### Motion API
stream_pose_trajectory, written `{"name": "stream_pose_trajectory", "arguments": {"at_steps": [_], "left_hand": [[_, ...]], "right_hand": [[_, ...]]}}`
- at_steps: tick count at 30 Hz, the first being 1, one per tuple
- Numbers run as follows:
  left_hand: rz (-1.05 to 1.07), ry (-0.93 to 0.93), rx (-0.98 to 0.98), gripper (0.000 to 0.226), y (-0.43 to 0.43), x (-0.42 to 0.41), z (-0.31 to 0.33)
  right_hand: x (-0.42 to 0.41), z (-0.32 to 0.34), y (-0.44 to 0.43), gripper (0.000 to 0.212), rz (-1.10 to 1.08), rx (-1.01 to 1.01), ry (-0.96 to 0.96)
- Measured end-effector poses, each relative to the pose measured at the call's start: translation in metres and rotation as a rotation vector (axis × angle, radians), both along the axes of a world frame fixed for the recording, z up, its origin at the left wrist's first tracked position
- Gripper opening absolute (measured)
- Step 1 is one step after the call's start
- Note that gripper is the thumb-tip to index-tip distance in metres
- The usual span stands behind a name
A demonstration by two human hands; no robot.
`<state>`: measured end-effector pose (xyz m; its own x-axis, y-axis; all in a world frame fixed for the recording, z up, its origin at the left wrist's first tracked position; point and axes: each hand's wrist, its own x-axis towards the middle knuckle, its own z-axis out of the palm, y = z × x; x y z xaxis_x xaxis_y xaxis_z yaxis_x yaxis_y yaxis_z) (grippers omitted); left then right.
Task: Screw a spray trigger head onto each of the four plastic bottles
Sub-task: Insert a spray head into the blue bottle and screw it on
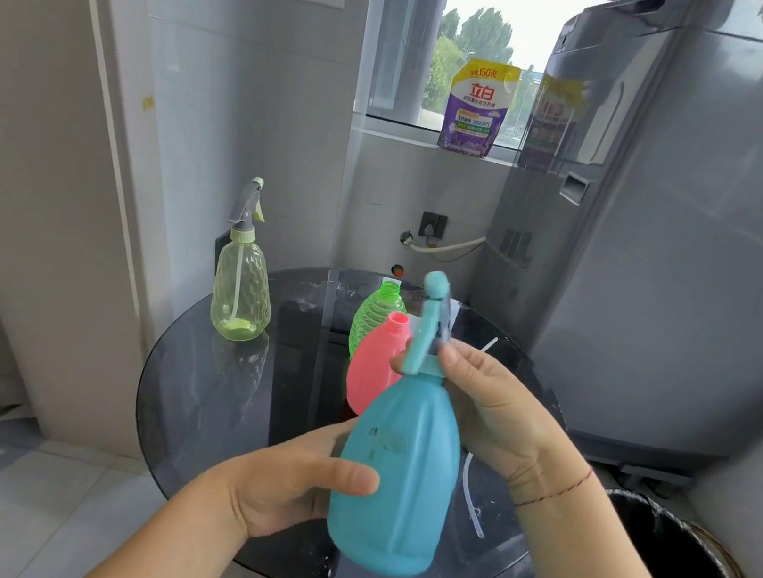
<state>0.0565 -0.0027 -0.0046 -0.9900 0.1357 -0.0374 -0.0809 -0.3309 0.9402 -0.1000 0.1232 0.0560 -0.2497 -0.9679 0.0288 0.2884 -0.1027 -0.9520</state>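
I hold a blue bottle (395,479) tilted above the round glass table (215,392). My left hand (291,483) grips its body from the left. My right hand (491,404) pinches the collar of the blue trigger head (431,321) that sits on the bottle's neck. Behind it stand a pink bottle (376,362) and a green bottle (376,312), both with open necks. A pale yellow-green bottle (240,292) with a grey trigger head (248,204) on it stands at the table's far left.
A white dip tube (471,500) lies on the glass at the right, partly behind the blue bottle. A grey washing machine (675,233) stands at the right, a black bin (674,570) below it. A detergent pouch (478,105) sits on the window sill.
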Motion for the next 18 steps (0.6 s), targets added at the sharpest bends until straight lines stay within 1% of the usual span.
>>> {"name": "stream_pose_trajectory", "arguments": {"at_steps": [1,2,5,7,9,11,13,15,16,17,18], "left_hand": [[0.054,-0.003,-0.031,0.078,0.002,-0.001,0.001],[0.110,-0.006,-0.048,0.076,0.005,-0.003,0.000],[0.212,0.027,-0.028,0.063,0.015,-0.006,0.001],[0.191,0.064,0.013,0.063,0.017,-0.005,0.003],[0.078,0.106,0.121,0.066,0.016,-0.002,0.003],[-0.076,0.201,0.245,0.055,0.018,0.001,0.000],[-0.139,0.277,0.318,0.050,0.021,0.001,-0.007],[-0.164,0.281,0.316,0.050,0.020,0.003,-0.008],[-0.175,0.273,0.306,0.051,0.022,0.001,-0.006],[-0.150,0.243,0.269,0.052,0.022,0.000,-0.004],[-0.069,0.192,0.199,0.056,0.019,0.001,-0.001]], "right_hand": [[0.000,-0.001,-0.001,0.067,-0.054,0.032,0.010],[0.002,-0.002,-0.002,0.066,-0.093,0.040,0.018],[0.010,-0.003,-0.005,0.038,-0.191,-0.021,0.044],[0.012,0.001,-0.005,0.033,-0.224,-0.061,0.063],[0.011,0.003,-0.002,0.038,-0.131,-0.108,0.024],[0.011,0.004,0.001,0.041,0.024,-0.152,-0.037],[0.013,0.002,0.001,0.032,0.154,-0.229,-0.108],[0.015,0.002,0.000,0.030,0.199,-0.262,-0.142],[0.015,0.004,0.001,0.031,0.181,-0.247,-0.126],[0.014,0.006,0.002,0.033,0.139,-0.221,-0.105],[0.013,0.007,0.002,0.033,0.074,-0.189,-0.086]]}}
